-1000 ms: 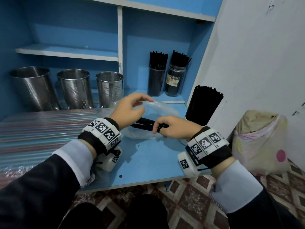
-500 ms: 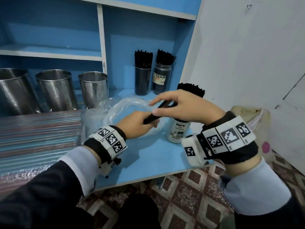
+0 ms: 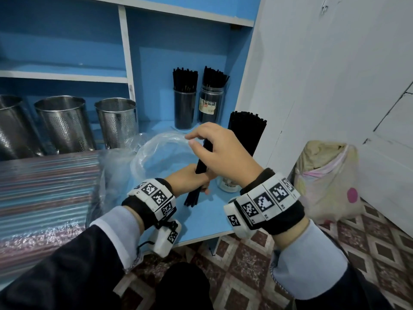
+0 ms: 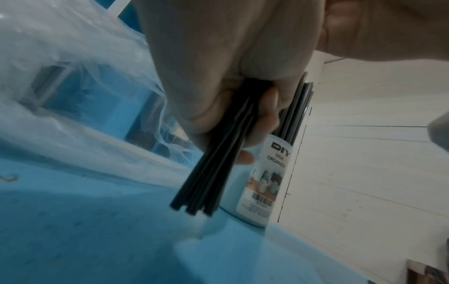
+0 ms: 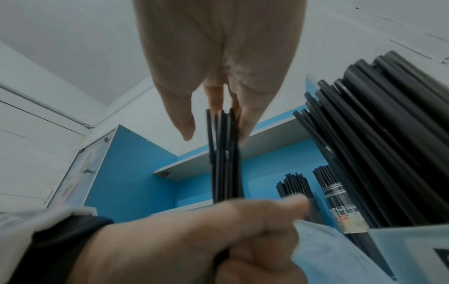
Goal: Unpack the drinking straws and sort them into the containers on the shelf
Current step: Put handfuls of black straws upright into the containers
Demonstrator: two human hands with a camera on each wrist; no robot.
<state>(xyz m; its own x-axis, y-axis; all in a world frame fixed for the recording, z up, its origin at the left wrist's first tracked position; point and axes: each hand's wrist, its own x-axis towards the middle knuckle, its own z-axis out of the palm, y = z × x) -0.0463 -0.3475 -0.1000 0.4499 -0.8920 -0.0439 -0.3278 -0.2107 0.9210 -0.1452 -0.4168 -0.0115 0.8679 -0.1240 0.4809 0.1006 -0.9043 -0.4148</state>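
the left hand [image 3: 190, 181] is curled round the lower part of a small bundle of black straws [image 3: 202, 163], fingers and thumb wrapped tight about it; in the left wrist view the straws fan out below the fingers [image 4: 267, 123] and their cut ends hang just above the blue shelf top [image 3: 201, 218], not clearly touching it. the bundle stands nearly upright, tilted a little.

the right hand [image 3: 223, 153] sits over the top of the same bundle, above the left hand. its fingers are loosely bent; in the right wrist view the upper ends of the straws [image 5: 224, 153] run up between the fingertips [image 5: 184, 123], which close lightly on them.

just beyond the right hand's fingers, on its far right side, stands a white labelled container [image 3: 228, 185] packed with tall black straws; the left wrist view shows its label [image 4: 267, 176], right behind the held bundle. farther out past the fingertips, at the back of the shelf, are a dark cup [image 3: 185, 108] and a clear jar [image 3: 210, 106], both full of black straws and standing side by side.

to the left of both hands lies a crumpled clear plastic bag [image 3: 161, 153], its mouth open, close to the left hand's knuckles. farther left lie packs of striped straws [image 3: 44, 186] in clear wrap, and behind them three perforated steel holders [image 3: 116, 124] stand in a row.
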